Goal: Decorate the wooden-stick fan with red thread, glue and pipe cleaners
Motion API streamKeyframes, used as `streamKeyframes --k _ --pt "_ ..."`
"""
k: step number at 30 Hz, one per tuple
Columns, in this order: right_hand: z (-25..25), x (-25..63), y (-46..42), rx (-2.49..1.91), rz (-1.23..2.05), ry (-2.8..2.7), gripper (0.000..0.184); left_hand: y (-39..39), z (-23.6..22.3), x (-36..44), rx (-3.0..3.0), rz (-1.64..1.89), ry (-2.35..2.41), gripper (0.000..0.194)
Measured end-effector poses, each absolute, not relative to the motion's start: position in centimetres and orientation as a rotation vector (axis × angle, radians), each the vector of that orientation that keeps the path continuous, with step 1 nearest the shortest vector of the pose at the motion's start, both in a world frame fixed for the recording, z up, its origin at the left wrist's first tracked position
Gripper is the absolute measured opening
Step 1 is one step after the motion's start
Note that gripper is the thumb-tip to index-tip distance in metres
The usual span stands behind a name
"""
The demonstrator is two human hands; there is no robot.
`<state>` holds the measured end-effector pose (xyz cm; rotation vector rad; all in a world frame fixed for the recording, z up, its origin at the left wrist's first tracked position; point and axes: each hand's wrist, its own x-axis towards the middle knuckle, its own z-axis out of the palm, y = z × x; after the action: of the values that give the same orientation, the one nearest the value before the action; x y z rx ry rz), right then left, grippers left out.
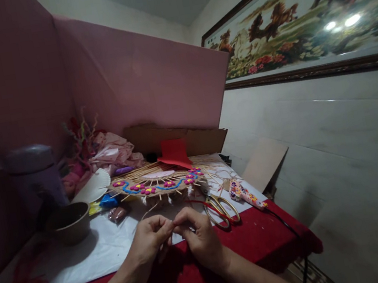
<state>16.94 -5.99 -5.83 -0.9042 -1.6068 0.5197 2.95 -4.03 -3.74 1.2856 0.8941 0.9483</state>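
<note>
My left hand (153, 237) and my right hand (199, 236) meet over the front of the table, both closed in a pinch with fingertips almost touching. What they pinch is too small and dark to name. A thin pale strand (150, 209) curves up just beyond my left fingers. Behind the hands lies a fan-shaped cardboard piece (160, 188) with sticks around its edges, purple flowers with yellow centres and a wavy blue line. Scissors (227, 212) with gold handles lie right of my right hand, a red strip (207, 204) across them. Beside them is a flower-patterned glue gun (245, 195).
A brown bowl (70, 224), a lilac container (34, 179) and blue and brown packets (117, 214) stand to the left. Behind are pink fabric (116, 151), red paper (173, 152) and thin sticks. A black cord (288, 226) hangs over the table's right edge.
</note>
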Motion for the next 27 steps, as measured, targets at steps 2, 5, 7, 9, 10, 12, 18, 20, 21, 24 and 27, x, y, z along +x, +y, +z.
streamKeyframes --k 2,5,7,9,10,12,18,20,21,24,27 --pt "-5.9 16.8 -6.0 -0.903 0.429 -1.63 0.01 -4.2 -3.7 3.1 1.295 1.005 0.903 0.048" --pt "-6.1 16.5 -6.0 -0.899 0.356 -1.653 0.014 -4.3 -3.7 3.2 1.314 1.08 0.913 0.048" --pt "-6.3 16.5 -5.9 -0.896 0.355 -1.659 0.014 -4.4 -3.8 3.2 1.32 1.1 0.922 0.048" --pt "-6.3 16.5 -5.8 -0.898 0.374 -1.654 0.013 -4.5 -3.8 3.2 1.318 1.102 0.923 0.047" --pt "-6.3 16.5 -5.8 -0.902 0.383 -1.645 0.012 -4.5 -3.8 3.2 1.311 1.097 0.914 0.046" --pt "-6.1 16.6 -5.7 -0.918 0.384 -1.613 0.008 -4.6 -3.7 3.3 1.27 1.084 0.881 0.044" --pt "-5.7 16.8 -5.9 -0.948 0.403 -1.552 0.006 -4.6 -3.5 3.2 1.185 1.029 0.777 0.037" --pt "-5.5 16.9 -6.0 -0.954 0.46 -1.531 0.004 -4.5 -3.7 3.1 1.181 1.033 0.785 0.036" --pt "-5.4 16.9 -6.1 -0.961 0.499 -1.51 0.004 -4.5 -3.8 3.1 1.182 1.034 0.793 0.035" --pt "-5.1 16.9 -6.1 -0.981 0.648 -1.421 0.009 -4.4 -3.9 3.0 1.227 1.034 0.811 0.034" --pt "-4.8 17.0 -5.9 -0.938 0.855 -1.338 0.015 -4.5 -3.8 3.0 1.28 1.051 0.825 0.034"
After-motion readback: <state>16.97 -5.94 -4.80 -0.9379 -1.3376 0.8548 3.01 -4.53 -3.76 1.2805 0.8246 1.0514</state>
